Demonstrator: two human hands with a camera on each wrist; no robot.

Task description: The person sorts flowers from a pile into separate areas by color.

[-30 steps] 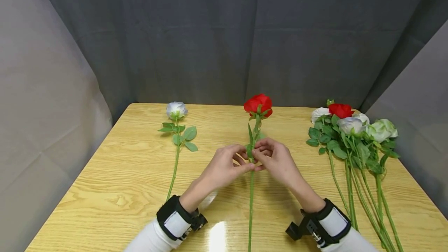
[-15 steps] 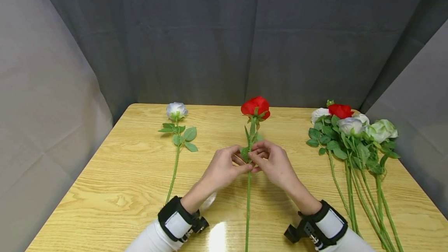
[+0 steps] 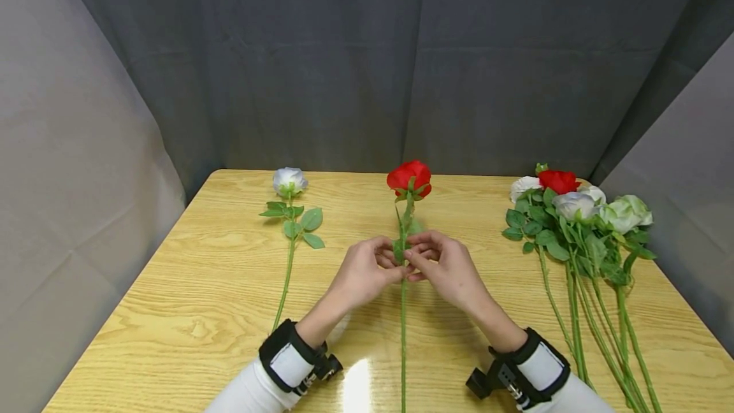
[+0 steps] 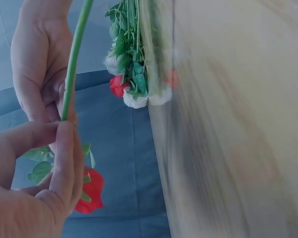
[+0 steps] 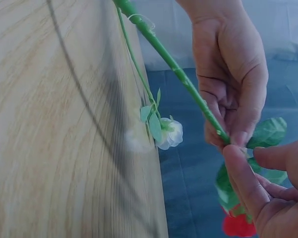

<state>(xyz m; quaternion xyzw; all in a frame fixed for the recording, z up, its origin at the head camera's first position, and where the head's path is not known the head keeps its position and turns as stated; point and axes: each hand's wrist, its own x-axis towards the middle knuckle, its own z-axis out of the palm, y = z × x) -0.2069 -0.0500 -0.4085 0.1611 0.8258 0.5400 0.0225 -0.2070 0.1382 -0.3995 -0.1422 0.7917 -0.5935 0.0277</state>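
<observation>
Red rose (image 3: 409, 177) raised over surface (image 3: 189, 285), stem pinched mid-length by my left hand (image 3: 367, 269) and right hand (image 3: 444, 266). Leaves at grip mostly hidden behind fingers; stem's lower end cut off by frame edge. Wrist views blurred on surface side.

Light wood-grain table (image 3: 189, 298), glossy, glare patch near front edge. White rose (image 3: 289, 181) lies flat on left part, stem toward front edge, leaves beside it. Bunch (image 3: 576, 222) of white, pale green and one red rose lies on right part, heads at far edge, stems fanning toward front right; stem count hard to tell, they overlap.
</observation>
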